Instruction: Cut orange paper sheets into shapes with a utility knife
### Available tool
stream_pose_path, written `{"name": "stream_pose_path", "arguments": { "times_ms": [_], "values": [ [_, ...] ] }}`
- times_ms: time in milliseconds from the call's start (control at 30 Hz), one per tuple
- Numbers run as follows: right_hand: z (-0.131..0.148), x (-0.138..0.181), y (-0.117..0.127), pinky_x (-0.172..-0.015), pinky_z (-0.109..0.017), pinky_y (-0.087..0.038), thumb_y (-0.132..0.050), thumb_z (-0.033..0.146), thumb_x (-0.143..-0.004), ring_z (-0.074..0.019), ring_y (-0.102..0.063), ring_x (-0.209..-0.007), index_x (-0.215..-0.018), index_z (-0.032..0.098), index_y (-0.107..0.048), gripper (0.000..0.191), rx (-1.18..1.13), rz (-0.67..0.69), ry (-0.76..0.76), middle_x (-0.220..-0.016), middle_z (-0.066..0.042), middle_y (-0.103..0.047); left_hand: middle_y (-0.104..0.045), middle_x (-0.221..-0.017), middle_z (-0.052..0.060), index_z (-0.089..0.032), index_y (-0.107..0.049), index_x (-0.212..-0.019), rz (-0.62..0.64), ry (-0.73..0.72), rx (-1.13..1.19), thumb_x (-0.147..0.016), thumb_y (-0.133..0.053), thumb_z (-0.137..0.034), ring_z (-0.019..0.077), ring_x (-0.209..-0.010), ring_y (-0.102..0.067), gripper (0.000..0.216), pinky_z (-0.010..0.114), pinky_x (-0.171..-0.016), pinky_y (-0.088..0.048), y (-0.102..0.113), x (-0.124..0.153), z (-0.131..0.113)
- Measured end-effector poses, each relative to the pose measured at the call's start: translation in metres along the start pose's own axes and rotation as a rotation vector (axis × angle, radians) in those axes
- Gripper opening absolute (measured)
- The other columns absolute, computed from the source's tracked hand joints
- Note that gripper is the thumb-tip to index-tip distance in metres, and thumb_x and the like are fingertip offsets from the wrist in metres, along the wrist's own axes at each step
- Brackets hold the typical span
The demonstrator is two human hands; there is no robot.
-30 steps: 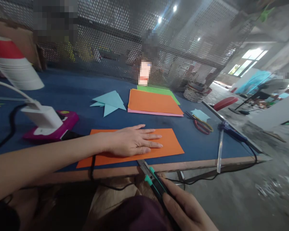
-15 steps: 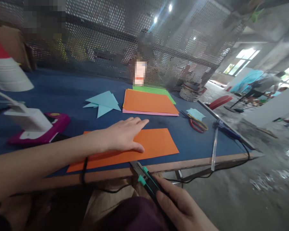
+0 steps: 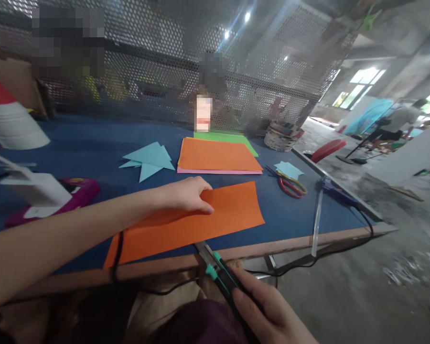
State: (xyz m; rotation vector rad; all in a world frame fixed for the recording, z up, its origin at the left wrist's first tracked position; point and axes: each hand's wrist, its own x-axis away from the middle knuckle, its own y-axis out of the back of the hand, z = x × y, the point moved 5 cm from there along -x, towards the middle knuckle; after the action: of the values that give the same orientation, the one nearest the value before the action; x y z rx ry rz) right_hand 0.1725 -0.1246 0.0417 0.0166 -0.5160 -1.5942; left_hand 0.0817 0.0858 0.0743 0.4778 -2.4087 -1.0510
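lifted since the earlier frame, the far edge of the orange sheet [image 3: 208, 217] is pinched by the left hand [image 3: 186, 195] near the table [image 3: 93, 143] edge, while the utility knife [image 3: 224, 279] is gripped by the right hand [image 3: 272, 317].

Two hands show: the left hand [image 3: 186, 195] and the right hand [image 3: 272, 315]. One utility knife [image 3: 220, 277] is in view, and one loose orange sheet [image 3: 200, 220] lies on the one table [image 3: 93, 138]. One stack of paper [image 3: 218, 155] shows three colours: orange, pink and green. One pair of scissors [image 3: 290, 184] lies there, along with one glue gun [image 3: 335, 193]. Light blue paper pieces [image 3: 148, 157] number two groups, the second being a small piece [image 3: 289, 168] by the scissors. One pink device [image 3: 77, 191] and one basket [image 3: 283, 138] complete the count.
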Motion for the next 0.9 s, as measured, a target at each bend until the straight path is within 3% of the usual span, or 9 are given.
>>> {"name": "stream_pose_path", "arguments": {
  "times_ms": [267,367,433,533,600,733,900],
  "values": [
    [-0.005,0.015,0.041,-0.109,-0.038,-0.037,-0.054,0.062,-0.086,-0.0259,-0.056,-0.120,-0.127,0.025,-0.064,0.055,-0.018,-0.180,-0.029,-0.126,-0.006,-0.066,-0.065,-0.096,0.003,-0.014,-0.062,-0.100,-0.100,-0.025,-0.077,-0.090,-0.060,-0.038,0.0162,-0.085,-0.064,0.026,0.035,-0.076,-0.054,-0.011,-0.034,-0.036],
    [-0.008,0.018,0.056,-0.100,-0.036,-0.047,-0.054,0.067,-0.084,-0.0264,-0.060,-0.113,-0.121,0.026,-0.068,0.057,0.016,-0.245,-0.020,-0.120,-0.006,-0.069,-0.064,-0.101,0.005,-0.015,-0.062,-0.103,-0.183,-0.025,-0.155,-0.090,-0.060,-0.040,0.0173,-0.089,-0.063,0.028,0.038,-0.080,-0.053,-0.017,-0.050,-0.041],
    [-0.009,0.017,0.060,-0.091,-0.032,-0.053,-0.052,0.067,-0.085,-0.0240,-0.065,-0.100,-0.120,0.026,-0.068,0.056,0.038,-0.219,-0.010,-0.109,-0.006,-0.072,-0.063,-0.106,0.006,-0.016,-0.060,-0.108,-0.254,-0.051,-0.184,-0.090,-0.060,-0.042,0.0189,-0.094,-0.062,0.031,0.041,-0.083,-0.052,-0.022,-0.055,-0.041],
    [-0.009,0.015,0.063,-0.077,-0.029,-0.056,-0.050,0.062,-0.088,-0.0195,-0.067,-0.078,-0.119,0.027,-0.068,0.051,0.061,-0.163,-0.029,-0.084,-0.004,-0.072,-0.055,-0.128,0.012,-0.016,-0.049,-0.127,-0.386,-0.159,-0.208,-0.088,-0.061,-0.040,0.0247,-0.114,-0.055,0.047,0.046,-0.095,-0.046,-0.025,-0.049,-0.042],
    [-0.008,0.015,0.065,-0.074,-0.028,-0.056,-0.050,0.059,-0.089,-0.0188,-0.066,-0.075,-0.118,0.027,-0.069,0.047,0.072,-0.166,-0.027,-0.077,-0.002,-0.069,-0.042,-0.145,0.013,-0.017,-0.038,-0.138,-0.414,-0.294,-0.235,-0.088,-0.061,-0.034,0.0259,-0.132,-0.040,0.058,0.045,-0.108,-0.034,-0.027,-0.038,-0.044],
    [-0.004,0.016,0.064,-0.061,-0.024,-0.054,-0.052,0.057,-0.089,-0.0152,-0.062,-0.063,-0.120,0.026,-0.067,0.046,0.030,-0.129,-0.061,-0.070,0.000,-0.064,-0.037,-0.153,-0.003,-0.033,-0.035,-0.143,-0.212,-0.567,-0.306,-0.096,-0.045,-0.031,0.0169,-0.144,-0.024,0.048,0.035,-0.116,-0.017,-0.036,-0.016,-0.042],
    [-0.007,0.019,0.058,-0.037,-0.017,-0.039,-0.051,0.059,-0.089,-0.0079,-0.047,-0.043,-0.124,0.024,-0.064,0.051,-0.058,-0.041,-0.181,-0.063,0.004,-0.056,-0.030,-0.155,-0.009,-0.045,-0.030,-0.144,-0.001,-0.617,-0.351,-0.101,-0.030,-0.042,0.0182,-0.145,-0.022,0.043,0.040,-0.117,-0.011,-0.044,-0.007,-0.026]
  ]
}}
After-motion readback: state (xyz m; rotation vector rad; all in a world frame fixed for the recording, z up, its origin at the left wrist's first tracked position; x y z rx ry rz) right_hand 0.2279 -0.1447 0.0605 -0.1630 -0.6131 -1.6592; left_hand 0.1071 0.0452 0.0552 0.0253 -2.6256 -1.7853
